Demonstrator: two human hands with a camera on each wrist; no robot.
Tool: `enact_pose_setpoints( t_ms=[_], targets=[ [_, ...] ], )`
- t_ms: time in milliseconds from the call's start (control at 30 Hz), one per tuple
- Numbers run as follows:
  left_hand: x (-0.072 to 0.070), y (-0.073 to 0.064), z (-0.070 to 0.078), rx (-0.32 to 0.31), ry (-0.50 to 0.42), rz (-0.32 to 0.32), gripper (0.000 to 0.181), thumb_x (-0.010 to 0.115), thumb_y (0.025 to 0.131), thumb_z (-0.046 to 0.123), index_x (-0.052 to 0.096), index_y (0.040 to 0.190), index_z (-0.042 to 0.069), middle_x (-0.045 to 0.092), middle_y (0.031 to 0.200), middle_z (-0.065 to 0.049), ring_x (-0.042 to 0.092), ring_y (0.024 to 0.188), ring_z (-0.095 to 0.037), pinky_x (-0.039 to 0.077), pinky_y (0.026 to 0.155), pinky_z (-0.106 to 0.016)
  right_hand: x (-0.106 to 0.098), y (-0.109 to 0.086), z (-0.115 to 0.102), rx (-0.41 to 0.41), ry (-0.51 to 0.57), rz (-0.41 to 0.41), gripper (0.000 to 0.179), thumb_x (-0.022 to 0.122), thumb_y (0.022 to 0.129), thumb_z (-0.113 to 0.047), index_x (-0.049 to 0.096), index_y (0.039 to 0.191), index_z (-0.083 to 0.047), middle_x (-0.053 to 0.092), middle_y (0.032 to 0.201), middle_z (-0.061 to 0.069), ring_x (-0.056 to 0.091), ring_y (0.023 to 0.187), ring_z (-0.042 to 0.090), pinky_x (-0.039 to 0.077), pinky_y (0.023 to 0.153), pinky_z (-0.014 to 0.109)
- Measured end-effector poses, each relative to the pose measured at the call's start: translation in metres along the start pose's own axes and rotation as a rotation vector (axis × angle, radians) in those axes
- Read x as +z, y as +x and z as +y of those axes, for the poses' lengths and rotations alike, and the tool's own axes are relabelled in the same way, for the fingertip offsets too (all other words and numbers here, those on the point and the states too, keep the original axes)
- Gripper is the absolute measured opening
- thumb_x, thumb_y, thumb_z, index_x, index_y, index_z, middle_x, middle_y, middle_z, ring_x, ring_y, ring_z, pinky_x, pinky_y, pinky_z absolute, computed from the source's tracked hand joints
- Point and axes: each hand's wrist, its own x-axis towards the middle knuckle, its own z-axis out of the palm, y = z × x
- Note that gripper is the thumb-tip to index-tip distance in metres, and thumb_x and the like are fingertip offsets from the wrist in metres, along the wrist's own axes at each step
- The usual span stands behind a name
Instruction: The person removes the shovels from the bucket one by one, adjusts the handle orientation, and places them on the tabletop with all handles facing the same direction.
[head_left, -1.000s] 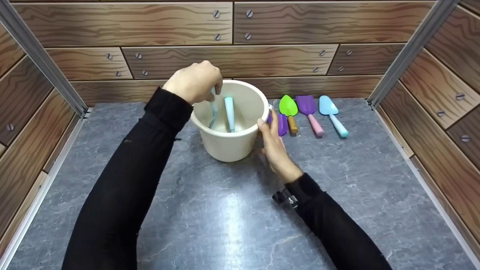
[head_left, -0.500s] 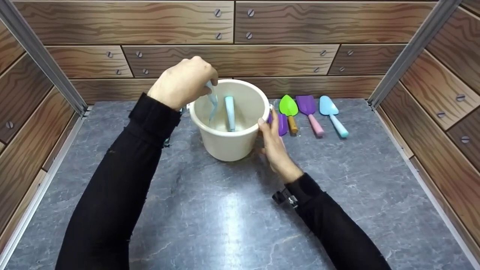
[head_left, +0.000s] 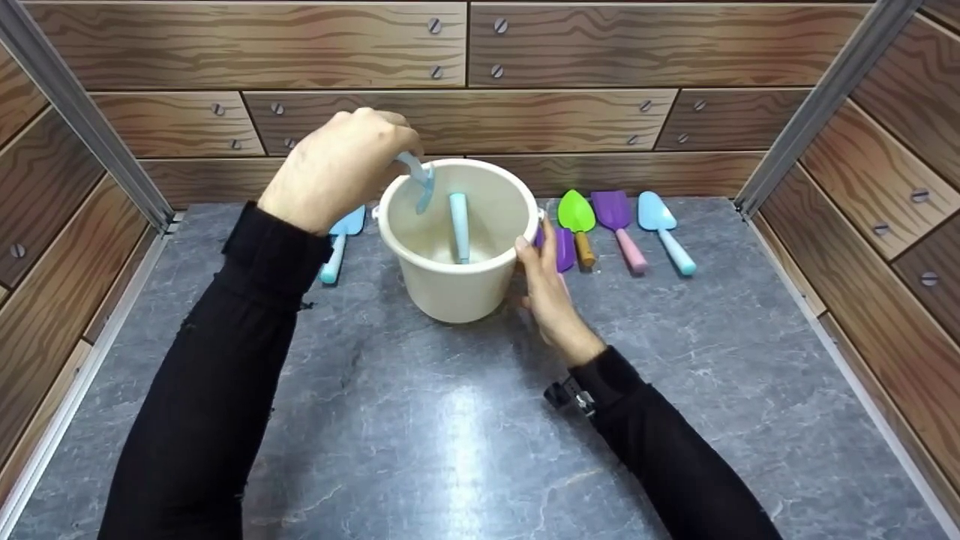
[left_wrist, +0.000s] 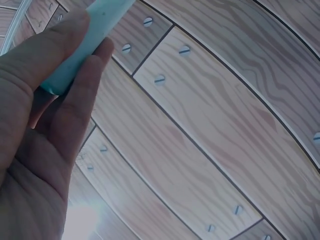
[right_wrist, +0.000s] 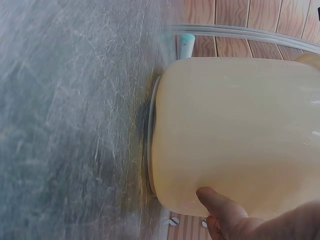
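The cream bucket [head_left: 450, 289] stands upright at the middle back. My left hand [head_left: 349, 169] pinches a small light blue hand rake [head_left: 424, 187] by its handle over the bucket's left rim, its curved head hanging inside the opening. In the left wrist view, thumb and fingers grip the teal handle [left_wrist: 92, 47]. Leaning inside the bucket is another tool with a pale turquoise handle [head_left: 460, 229], its head hidden. My right hand [head_left: 553, 296] rests against the bucket's right side with fingers extended; in the right wrist view a fingertip touches the wall.
Right of the bucket lie a green trowel [head_left: 576, 214], a purple shovel [head_left: 613, 210], a blue trowel [head_left: 657, 214] and a partly hidden purple tool [head_left: 566, 251]. A blue shovel [head_left: 341, 236] lies on the left. Wood-patterned walls [head_left: 465, 124] enclose the grey marbled surface [head_left: 405, 435].
My left hand has moved left and up, lifting the hand rake's head higher in the bucket. The blue shovel on the left is now uncovered. The right hand and bucket stay still.
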Motion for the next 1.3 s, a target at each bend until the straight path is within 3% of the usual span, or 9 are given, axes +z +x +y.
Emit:
enact_pose_setpoints(
  t_ms=[400, 733, 1000, 1300],
  targets=[
    [0.004, -0.021, -0.013, 0.058, 0.042, 0.153, 0.023, 0.075, 0.11, -0.003, 0.084, 0.13, 0.002, 0.086, 0.131, -0.015, 0.085, 0.119, -0.043, 0.074, 0.101, -0.054, 0.0, 0.0, 0.0, 0.0, -0.001, -0.001, 0.091, 0.05, 0.115, -0.059, 0.002, 0.19, -0.039, 0.003, 0.201, 0.015, 0.018, 0.18, 0.059, 0.035, 0.125, 0.1],
    [0.01, -0.034, -0.024, 0.179, 0.046, 0.313, 0.027, 0.071, 0.108, -0.011, 0.084, 0.129, -0.001, 0.086, 0.131, -0.016, 0.085, 0.122, -0.038, 0.075, 0.102, -0.049, 0.001, 0.001, 0.001, -0.014, 0.012, -0.002, 0.094, 0.05, 0.113, -0.058, 0.002, 0.19, -0.036, 0.002, 0.2, 0.017, 0.019, 0.18, 0.058, 0.037, 0.123, 0.1],
    [0.015, -0.043, -0.038, 0.263, 0.212, 0.425, 0.023, 0.067, 0.112, -0.008, 0.081, 0.13, -0.007, 0.085, 0.131, -0.021, 0.086, 0.118, -0.04, 0.074, 0.104, -0.047, 0.001, -0.001, -0.001, -0.015, 0.008, -0.01, 0.094, 0.05, 0.112, -0.059, 0.001, 0.19, -0.038, 0.001, 0.2, 0.016, 0.018, 0.18, 0.059, 0.035, 0.124, 0.1],
    [0.024, -0.055, -0.058, 0.237, 0.247, 0.453, 0.025, 0.065, 0.112, -0.006, 0.081, 0.131, -0.007, 0.084, 0.133, -0.023, 0.085, 0.122, -0.043, 0.073, 0.107, -0.049, 0.001, 0.0, 0.001, -0.016, 0.009, -0.006, 0.096, 0.052, 0.112, -0.06, 0.002, 0.19, -0.037, 0.002, 0.2, 0.017, 0.018, 0.18, 0.059, 0.036, 0.124, 0.099]
  ],
)
